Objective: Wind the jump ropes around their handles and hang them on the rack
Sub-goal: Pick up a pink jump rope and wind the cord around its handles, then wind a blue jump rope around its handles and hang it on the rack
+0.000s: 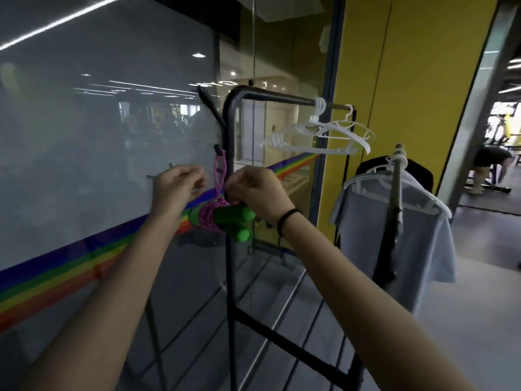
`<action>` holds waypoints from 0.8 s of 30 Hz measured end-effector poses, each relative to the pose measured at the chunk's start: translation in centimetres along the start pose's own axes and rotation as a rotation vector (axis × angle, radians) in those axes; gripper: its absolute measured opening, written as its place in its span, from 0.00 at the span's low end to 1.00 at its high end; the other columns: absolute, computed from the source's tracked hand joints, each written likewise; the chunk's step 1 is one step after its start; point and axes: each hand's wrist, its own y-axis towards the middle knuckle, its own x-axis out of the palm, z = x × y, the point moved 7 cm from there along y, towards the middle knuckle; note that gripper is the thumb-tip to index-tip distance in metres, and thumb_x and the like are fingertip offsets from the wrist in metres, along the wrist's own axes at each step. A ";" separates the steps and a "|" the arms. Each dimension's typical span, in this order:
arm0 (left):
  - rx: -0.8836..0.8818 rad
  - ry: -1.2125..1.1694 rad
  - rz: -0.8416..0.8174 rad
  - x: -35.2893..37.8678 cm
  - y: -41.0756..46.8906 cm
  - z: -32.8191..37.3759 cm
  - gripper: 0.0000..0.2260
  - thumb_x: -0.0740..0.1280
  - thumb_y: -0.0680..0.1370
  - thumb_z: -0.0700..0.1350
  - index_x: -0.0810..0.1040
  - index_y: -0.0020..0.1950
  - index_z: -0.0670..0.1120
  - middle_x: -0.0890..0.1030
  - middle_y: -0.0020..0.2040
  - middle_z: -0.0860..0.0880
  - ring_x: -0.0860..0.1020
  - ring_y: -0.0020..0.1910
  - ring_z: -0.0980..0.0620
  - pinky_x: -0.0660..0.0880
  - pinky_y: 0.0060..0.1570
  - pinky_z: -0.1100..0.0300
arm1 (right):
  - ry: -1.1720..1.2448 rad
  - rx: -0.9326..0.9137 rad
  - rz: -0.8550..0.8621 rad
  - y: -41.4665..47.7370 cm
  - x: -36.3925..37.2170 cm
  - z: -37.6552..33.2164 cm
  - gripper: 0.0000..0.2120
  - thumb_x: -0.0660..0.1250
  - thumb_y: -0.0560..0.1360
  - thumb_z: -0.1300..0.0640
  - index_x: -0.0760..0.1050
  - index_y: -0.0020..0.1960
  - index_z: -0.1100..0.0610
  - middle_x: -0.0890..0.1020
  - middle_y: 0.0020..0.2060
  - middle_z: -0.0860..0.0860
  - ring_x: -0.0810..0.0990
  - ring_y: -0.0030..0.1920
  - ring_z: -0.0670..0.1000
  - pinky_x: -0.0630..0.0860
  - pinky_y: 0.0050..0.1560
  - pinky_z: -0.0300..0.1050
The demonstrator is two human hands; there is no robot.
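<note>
Glass wall (98, 142) with a rainbow stripe (70, 266) fills the left of the view; a yellow wall (408, 80) stands on the right. Black rack (231, 165) stands upright in front of the glass, top bar running right and carrying white hangers (324, 134). A second stand to the right holds a pale shirt (394, 235) on a hanger.

Left hand (176, 187) is raised just left of the rack post, fingers curled, grip narrow; whether it touches the rope cannot be told. Right hand (256, 190) is on the right side of the post, grip pinched on the rope loop near the bundle. A black band (287, 221) sits on the right wrist.

Green handles (234, 218) lie side by side, roughly horizontal, below the hands beside the post. Pink rope (208, 218) is wound around them; one loop rises to a hook (217, 149) on the rack post.
</note>
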 end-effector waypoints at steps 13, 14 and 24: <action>-0.102 0.149 0.163 -1.4 -29.7 0.6 0.09 0.66 0.76 0.41 0.79 0.37 0.49 0.79 0.26 0.56 0.74 0.29 0.57 0.72 0.29 0.70 | 0.346 0.081 -0.446 -26.1 -9.5 1.7 0.07 0.62 0.76 0.65 0.74 0.40 0.58 0.78 0.32 0.53 0.78 0.28 0.42 0.77 0.34 0.34; -0.120 0.160 0.214 -1.8 -33.6 0.4 0.09 0.66 0.76 0.41 0.80 0.37 0.49 0.78 0.27 0.55 0.73 0.30 0.57 0.72 0.30 0.69 | 0.366 0.099 -0.490 -28.9 -9.7 2.1 0.08 0.62 0.76 0.65 0.74 0.39 0.58 0.78 0.31 0.52 0.78 0.28 0.41 0.77 0.33 0.33; -0.390 0.239 0.669 -7.0 -68.6 0.6 0.07 0.67 0.75 0.40 0.78 0.37 0.46 0.75 0.21 0.54 0.71 0.20 0.62 0.68 0.22 0.72 | 0.409 0.237 -0.934 -53.6 -6.7 -1.8 0.09 0.62 0.74 0.67 0.73 0.39 0.56 0.79 0.31 0.53 0.76 0.27 0.44 0.72 0.32 0.36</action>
